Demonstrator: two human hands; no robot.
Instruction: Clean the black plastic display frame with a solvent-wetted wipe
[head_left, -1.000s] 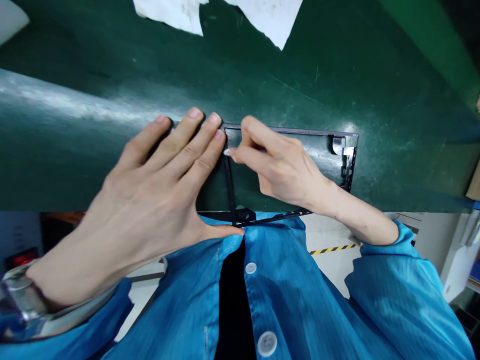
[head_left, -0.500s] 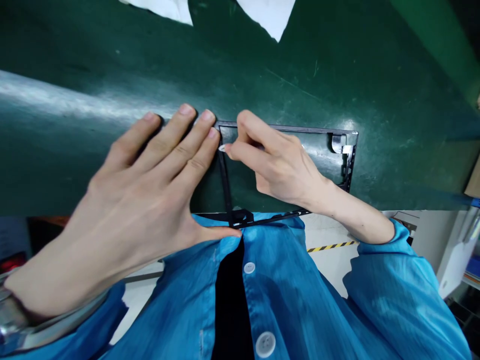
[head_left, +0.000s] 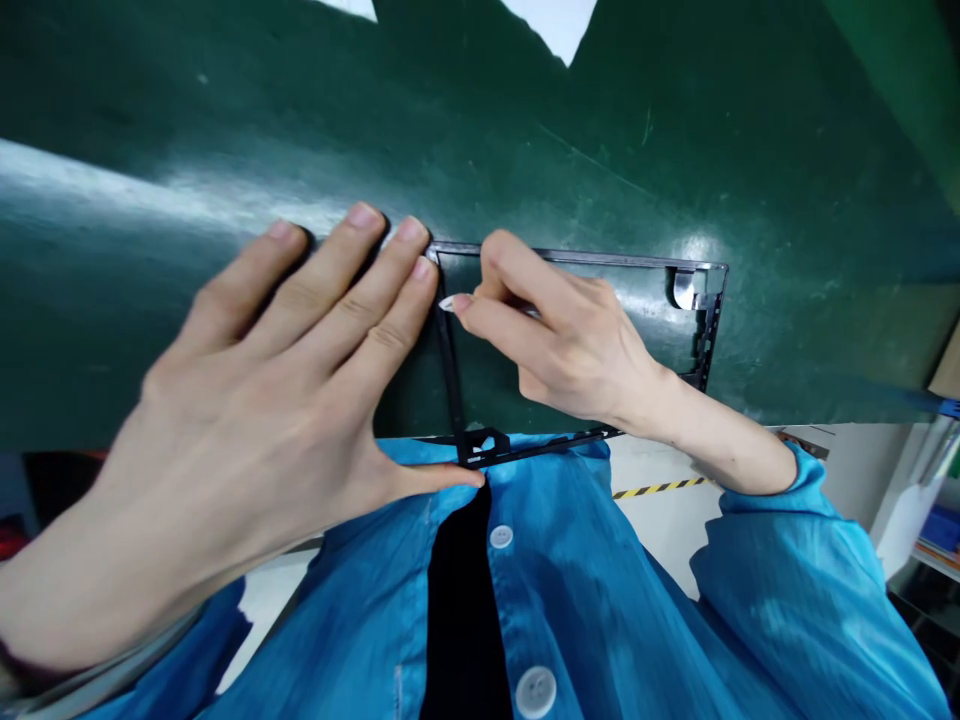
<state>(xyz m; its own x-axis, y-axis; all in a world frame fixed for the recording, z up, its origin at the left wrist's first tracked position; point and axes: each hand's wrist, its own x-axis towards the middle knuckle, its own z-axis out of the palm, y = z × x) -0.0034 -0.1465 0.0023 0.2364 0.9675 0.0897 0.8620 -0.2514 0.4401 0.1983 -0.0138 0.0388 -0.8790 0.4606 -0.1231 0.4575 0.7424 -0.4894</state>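
A thin black rectangular frame [head_left: 600,259] lies flat on the green table [head_left: 525,130], its near side at the table's edge against my blue coat. My left hand [head_left: 285,380] lies flat with fingers stretched out, pressing on the frame's left part and the table beside it. My right hand [head_left: 555,335] rests inside the frame, thumb and forefinger pinched on a small whitish piece [head_left: 446,302] at the frame's left bar. A small silver tab [head_left: 684,288] sits in the frame's far right corner.
White sheets [head_left: 551,25] lie at the table's far edge. Below the table's near edge the floor shows, with a yellow-black striped line [head_left: 660,488]. Shelving and a blue item [head_left: 941,525] stand at the right.
The view has shifted slightly; both hands stay on the frame in nearly the same pose. The right hand's pinch has moved a little lower along the left bar.
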